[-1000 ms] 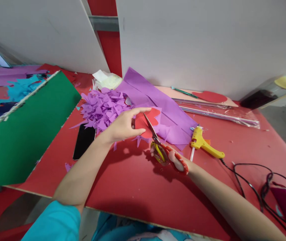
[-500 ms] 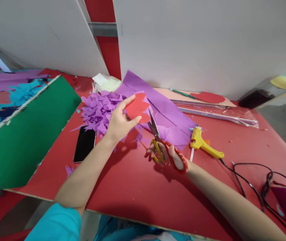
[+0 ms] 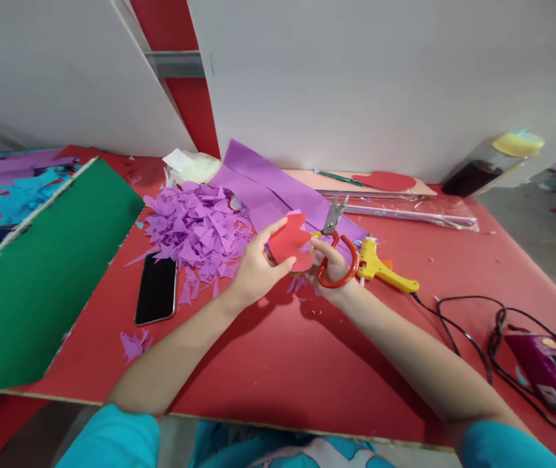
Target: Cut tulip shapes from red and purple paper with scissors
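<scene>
While you are holding the red paper shape [image 3: 288,244] at centre frame, your left hand [image 3: 253,273] is pinching its left edge between thumb and fingers, keeping it just above the red table [image 3: 268,364]. Your right hand [image 3: 329,266] is wrapping closed around the scissors [image 3: 335,240] through the red loop, blades pointing up and barely parted (clear of the paper), while its fingertips are touching the shape's right edge. Step in hand, as I judge it: re-seating or checking the cutout rather than cutting. Any further cut is calling for swinging the blades down to the paper's edge. Purple scraps [image 3: 195,224] are lying left of centre, the glue gun [image 3: 380,270] just right of the hands.
</scene>
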{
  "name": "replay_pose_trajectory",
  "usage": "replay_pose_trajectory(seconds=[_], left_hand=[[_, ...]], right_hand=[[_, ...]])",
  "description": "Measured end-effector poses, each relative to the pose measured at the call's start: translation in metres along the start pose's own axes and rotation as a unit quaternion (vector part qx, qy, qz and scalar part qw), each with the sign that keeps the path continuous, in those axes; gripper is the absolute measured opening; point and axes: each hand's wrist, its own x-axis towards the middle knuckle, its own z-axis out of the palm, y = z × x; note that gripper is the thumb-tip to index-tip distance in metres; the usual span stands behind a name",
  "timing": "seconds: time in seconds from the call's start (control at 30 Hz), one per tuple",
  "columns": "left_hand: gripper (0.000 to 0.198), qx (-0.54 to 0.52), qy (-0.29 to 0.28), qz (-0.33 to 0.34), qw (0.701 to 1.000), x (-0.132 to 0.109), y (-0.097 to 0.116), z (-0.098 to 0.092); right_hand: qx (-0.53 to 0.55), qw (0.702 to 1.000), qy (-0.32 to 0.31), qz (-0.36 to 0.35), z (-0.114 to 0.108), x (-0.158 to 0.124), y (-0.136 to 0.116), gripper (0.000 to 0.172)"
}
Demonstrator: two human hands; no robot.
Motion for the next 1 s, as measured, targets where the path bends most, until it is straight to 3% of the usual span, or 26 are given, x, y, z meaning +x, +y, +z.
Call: replay_pose_trajectory(seconds=[0.13,0.33,0.43,0.53,0.63,0.77,0.87,1.0], left_hand=[[0.060,0.085,0.011,0.025,0.996,-0.002,-0.008,0.003],[0.057,0.110,0.034,0.049,0.992,-0.009,-0.015,0.013],[0.070,0.060,0.047,0.020,0.997,-0.010,-0.014,0.016],[0.085,-0.002,0.050,-0.055,0.997,-0.006,-0.010,0.013],[0.065,-0.038,0.027,-0.130,0.990,0.000,-0.008,0.006],[0.026,-0.017,-0.027,-0.160,0.987,0.008,-0.005,-0.006],[0.025,0.062,-0.078,-0.159,0.982,0.010,0.002,-0.010],[0.031,0.117,-0.071,-0.174,0.975,0.009,0.011,-0.012]], right_hand=[[0.078,0.995,0.057,0.021,0.000,0.001,-0.005,0.025],[0.093,0.986,0.129,-0.054,0.002,0.002,-0.003,0.042],[0.043,0.988,0.121,-0.081,-0.003,0.003,-0.003,0.037],[-0.083,0.983,0.123,-0.112,-0.013,0.003,-0.007,0.030],[-0.204,0.966,0.092,-0.130,-0.023,0.003,-0.013,0.028],[-0.296,0.942,0.003,-0.156,-0.032,0.001,-0.016,0.026],[-0.325,0.930,-0.046,-0.165,-0.034,0.000,-0.015,0.028],[-0.343,0.926,-0.047,-0.152,-0.033,-0.001,-0.019,0.029]])
